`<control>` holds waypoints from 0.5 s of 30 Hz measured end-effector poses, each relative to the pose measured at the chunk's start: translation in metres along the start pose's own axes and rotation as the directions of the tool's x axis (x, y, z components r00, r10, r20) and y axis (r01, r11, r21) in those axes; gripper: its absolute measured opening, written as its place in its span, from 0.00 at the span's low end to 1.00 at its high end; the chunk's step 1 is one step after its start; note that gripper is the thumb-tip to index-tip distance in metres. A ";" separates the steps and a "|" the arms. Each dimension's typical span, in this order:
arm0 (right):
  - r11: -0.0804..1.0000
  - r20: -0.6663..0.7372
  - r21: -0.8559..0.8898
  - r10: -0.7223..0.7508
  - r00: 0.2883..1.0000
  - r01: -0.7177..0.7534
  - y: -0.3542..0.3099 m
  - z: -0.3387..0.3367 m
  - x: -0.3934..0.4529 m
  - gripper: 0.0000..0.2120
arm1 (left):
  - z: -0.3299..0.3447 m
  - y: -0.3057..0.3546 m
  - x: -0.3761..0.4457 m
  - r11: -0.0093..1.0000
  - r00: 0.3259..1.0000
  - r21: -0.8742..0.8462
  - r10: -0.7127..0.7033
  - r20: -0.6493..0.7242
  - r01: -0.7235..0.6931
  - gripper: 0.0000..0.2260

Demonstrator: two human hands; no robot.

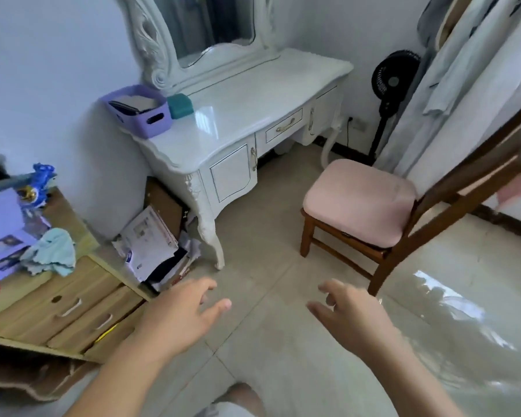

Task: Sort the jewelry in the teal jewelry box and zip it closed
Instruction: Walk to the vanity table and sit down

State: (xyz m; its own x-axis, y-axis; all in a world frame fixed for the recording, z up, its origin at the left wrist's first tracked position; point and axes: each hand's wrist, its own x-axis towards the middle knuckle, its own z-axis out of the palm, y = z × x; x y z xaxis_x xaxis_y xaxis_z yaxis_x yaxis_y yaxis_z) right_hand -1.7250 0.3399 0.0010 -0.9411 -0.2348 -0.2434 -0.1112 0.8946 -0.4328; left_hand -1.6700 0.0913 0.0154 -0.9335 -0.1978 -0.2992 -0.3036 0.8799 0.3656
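Both hands out in front over the tiled floor [271, 206], holding nothing: left hand [181, 314] fingers spread and relaxed, right hand [348, 311] fingers loosely curled, no contact w/ anything. Teal jewelry box [179, 105] sits on the white bench [223, 124], back-left, near the mirror [211, 22] base, just beside a purple bin [142, 111] (can't tell if touching). Box looks closed; zip state too small to tell. Box is well apart from both hands. Bench front has a drawer [284, 125] w/ gold handle, plus cabinet doors either side. Pink-cushioned wooden chair [361, 203] stands right of the bench, turned away from it. Black fan [393, 78] in the far corner, clothes [475, 49] hanging at right. Left side: wooden dresser [69, 308] w/ light-blue cloth [53, 251], papers, blue toy [39, 183] on top. Stack of papers and boxes [154, 245] on floor between dresser and bench leg.
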 end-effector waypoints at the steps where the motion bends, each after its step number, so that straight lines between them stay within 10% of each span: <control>1: 0.999 0.020 -0.017 -0.046 0.999 0.046 -0.008 0.000 0.029 0.22 | -0.002 -0.008 0.019 0.999 0.999 0.003 -0.042 0.011 0.042 0.20; 7: 0.986 0.097 -0.076 -0.143 0.985 0.151 -0.044 -0.005 0.183 0.22 | -0.025 -0.040 0.154 0.987 0.985 -0.006 -0.162 0.052 0.163 0.19; 15: 0.999 -0.012 -0.035 -0.014 1.000 0.013 -0.062 -0.079 0.364 0.18 | -0.108 0.012 0.373 0.994 0.997 0.086 0.063 0.045 -0.067 0.16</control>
State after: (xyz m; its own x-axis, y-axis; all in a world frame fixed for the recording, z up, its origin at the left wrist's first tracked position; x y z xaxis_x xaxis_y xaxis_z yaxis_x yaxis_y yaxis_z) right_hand -2.0864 0.2294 0.0080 -0.9431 -0.2427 -0.2274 -0.1350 0.9042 -0.4052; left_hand -2.0424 -0.0189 0.0032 -0.9414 -0.1220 -0.3145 -0.2228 0.9249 0.3081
